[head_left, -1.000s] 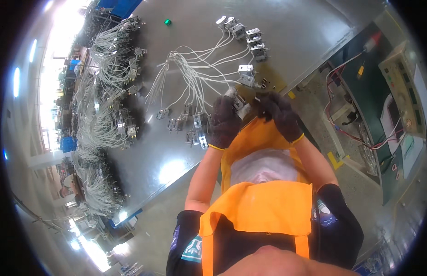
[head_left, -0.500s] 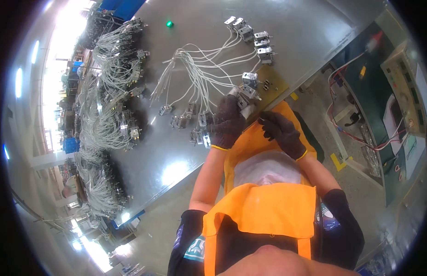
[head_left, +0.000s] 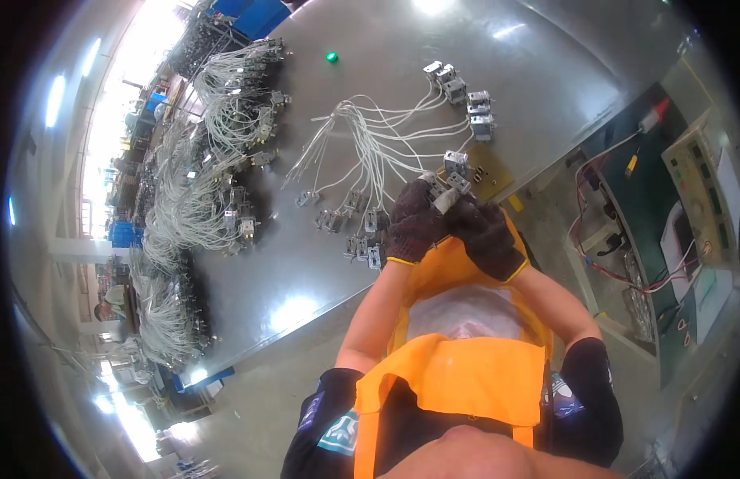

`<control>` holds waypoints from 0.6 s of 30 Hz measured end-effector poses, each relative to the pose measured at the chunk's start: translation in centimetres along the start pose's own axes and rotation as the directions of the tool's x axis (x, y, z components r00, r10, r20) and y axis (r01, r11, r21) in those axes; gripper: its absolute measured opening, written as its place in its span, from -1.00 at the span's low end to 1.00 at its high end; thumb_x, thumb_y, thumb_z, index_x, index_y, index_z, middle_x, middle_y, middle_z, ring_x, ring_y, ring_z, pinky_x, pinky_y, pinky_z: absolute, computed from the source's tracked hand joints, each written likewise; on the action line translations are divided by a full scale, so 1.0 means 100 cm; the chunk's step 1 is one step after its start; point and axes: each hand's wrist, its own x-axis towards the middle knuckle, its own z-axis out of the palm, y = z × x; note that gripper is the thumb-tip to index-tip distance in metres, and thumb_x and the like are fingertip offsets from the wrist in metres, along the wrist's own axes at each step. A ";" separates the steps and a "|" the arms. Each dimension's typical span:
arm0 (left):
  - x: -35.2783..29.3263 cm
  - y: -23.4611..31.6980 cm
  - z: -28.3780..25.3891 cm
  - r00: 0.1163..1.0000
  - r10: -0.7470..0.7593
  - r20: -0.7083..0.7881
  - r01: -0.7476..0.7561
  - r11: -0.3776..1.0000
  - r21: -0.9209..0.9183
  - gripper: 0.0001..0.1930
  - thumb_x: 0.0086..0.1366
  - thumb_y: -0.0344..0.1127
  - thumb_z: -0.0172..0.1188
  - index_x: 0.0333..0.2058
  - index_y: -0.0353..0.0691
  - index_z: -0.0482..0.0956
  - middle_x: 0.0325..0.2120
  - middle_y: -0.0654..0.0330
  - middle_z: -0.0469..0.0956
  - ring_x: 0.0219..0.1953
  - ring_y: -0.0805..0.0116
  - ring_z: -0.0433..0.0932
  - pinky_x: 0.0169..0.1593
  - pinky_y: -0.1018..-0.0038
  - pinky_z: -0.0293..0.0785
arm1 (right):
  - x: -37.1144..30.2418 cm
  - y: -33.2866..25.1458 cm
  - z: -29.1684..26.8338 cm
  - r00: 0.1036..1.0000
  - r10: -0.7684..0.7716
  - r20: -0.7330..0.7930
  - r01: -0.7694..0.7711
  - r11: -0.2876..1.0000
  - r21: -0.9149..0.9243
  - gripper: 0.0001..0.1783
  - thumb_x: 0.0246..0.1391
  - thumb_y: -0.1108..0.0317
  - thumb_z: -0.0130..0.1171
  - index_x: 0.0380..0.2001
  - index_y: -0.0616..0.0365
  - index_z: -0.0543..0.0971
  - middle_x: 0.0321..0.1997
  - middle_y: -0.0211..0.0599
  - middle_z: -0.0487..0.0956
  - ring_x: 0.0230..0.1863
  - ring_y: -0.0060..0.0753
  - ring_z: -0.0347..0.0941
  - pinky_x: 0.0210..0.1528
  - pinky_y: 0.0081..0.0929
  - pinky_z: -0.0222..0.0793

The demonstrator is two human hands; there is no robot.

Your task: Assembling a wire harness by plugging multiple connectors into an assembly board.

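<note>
The small metal switch block [head_left: 448,194] on its white wire [head_left: 362,144] is now pinched between your gloved left hand [head_left: 414,223] and right hand [head_left: 485,235], which have closed together over the table [head_left: 306,263] edge since a moment ago, so you have it gripped for handling.

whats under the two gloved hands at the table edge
A small metal part with white wires shows between the left hand and right hand. Orange apron lies below; the gloves cover the rest.
</note>
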 end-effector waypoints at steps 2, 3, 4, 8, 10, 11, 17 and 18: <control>0.003 0.001 -0.003 1.000 0.012 -0.015 -0.012 1.000 -0.001 -0.57 0.13 -0.17 0.35 -0.10 -0.29 0.53 -0.23 -0.10 0.54 -0.16 -0.10 0.54 -0.08 0.17 0.47 | 0.001 -0.006 0.002 0.984 0.176 0.042 -0.180 0.942 0.284 -0.85 0.10 0.45 0.21 -0.22 0.08 0.62 -0.29 -0.20 0.60 -0.26 -0.34 0.57 -0.28 -0.47 0.44; 0.001 0.003 -0.005 0.999 -0.003 0.046 0.002 1.000 0.014 -0.57 0.11 -0.17 0.37 -0.10 -0.26 0.53 -0.24 -0.10 0.54 -0.16 -0.11 0.53 -0.08 0.17 0.47 | -0.001 -0.009 0.003 0.932 0.333 0.144 -0.356 0.766 0.535 -0.89 0.16 0.41 0.17 -0.25 0.02 0.62 -0.33 -0.28 0.59 -0.30 -0.40 0.56 -0.35 -0.51 0.42; -0.001 0.006 -0.010 0.995 -0.014 0.097 0.011 0.999 0.033 -0.56 0.09 -0.16 0.38 -0.10 -0.24 0.53 -0.24 -0.10 0.54 -0.16 -0.13 0.52 -0.08 0.16 0.47 | -0.003 -0.012 0.004 0.944 0.303 0.133 -0.326 0.781 0.532 -0.89 0.16 0.41 0.17 -0.25 0.02 0.62 -0.33 -0.28 0.59 -0.30 -0.40 0.56 -0.35 -0.51 0.42; -0.014 -0.038 0.020 0.985 -0.097 0.143 0.125 0.972 -0.198 -0.51 0.27 -0.29 0.29 0.11 -0.32 0.37 -0.11 0.08 0.50 -0.04 0.30 0.49 0.05 0.38 0.43 | -0.026 -0.015 0.018 0.492 0.524 0.695 -0.503 -0.480 0.718 -0.85 0.28 0.28 0.06 -0.15 -0.03 0.57 -0.37 -0.39 0.55 -0.32 -0.47 0.54 -0.43 -0.55 0.44; -0.017 -0.033 0.014 0.999 0.029 0.036 -0.024 0.991 -0.130 -0.39 0.16 -0.22 0.35 0.14 -0.27 0.36 -0.14 0.02 0.51 -0.08 0.15 0.52 0.01 0.30 0.46 | -0.041 -0.011 0.031 0.499 0.500 0.708 -0.377 -0.610 0.697 -0.80 0.29 0.25 0.04 -0.09 0.01 0.53 -0.34 -0.38 0.56 -0.30 -0.47 0.53 -0.41 -0.56 0.46; -0.022 -0.032 0.011 0.989 0.143 -0.039 -0.145 0.988 -0.052 -0.28 0.06 -0.14 0.42 0.17 -0.22 0.35 -0.17 -0.04 0.53 -0.12 0.00 0.55 -0.04 0.22 0.50 | -0.044 -0.010 0.036 0.501 0.490 0.713 -0.307 -0.670 0.676 -0.77 0.30 0.24 0.03 -0.06 0.03 0.51 -0.33 -0.37 0.56 -0.29 -0.46 0.53 -0.40 -0.56 0.47; -0.021 -0.008 -0.009 0.949 -0.159 0.271 0.307 0.655 -0.690 -0.38 0.23 -0.29 0.30 0.22 -0.26 0.27 -0.15 0.13 0.49 -0.03 0.26 0.48 0.00 0.34 0.46 | -0.031 0.013 0.028 0.705 0.604 0.371 -0.584 0.197 0.788 -0.69 0.32 0.27 -0.01 0.04 0.16 0.51 -0.14 -0.35 0.58 -0.18 -0.47 0.51 -0.14 -0.50 0.47; -0.019 -0.015 -0.007 0.962 -0.141 0.233 0.268 0.633 -0.726 -0.40 0.26 -0.31 0.27 0.23 -0.27 0.27 -0.13 0.15 0.49 -0.03 0.29 0.48 0.00 0.35 0.46 | -0.034 0.029 0.038 0.886 0.423 0.190 -0.459 0.738 0.494 -0.66 0.32 0.28 -0.01 0.06 0.19 0.51 -0.09 -0.34 0.57 -0.15 -0.48 0.51 -0.05 -0.48 0.46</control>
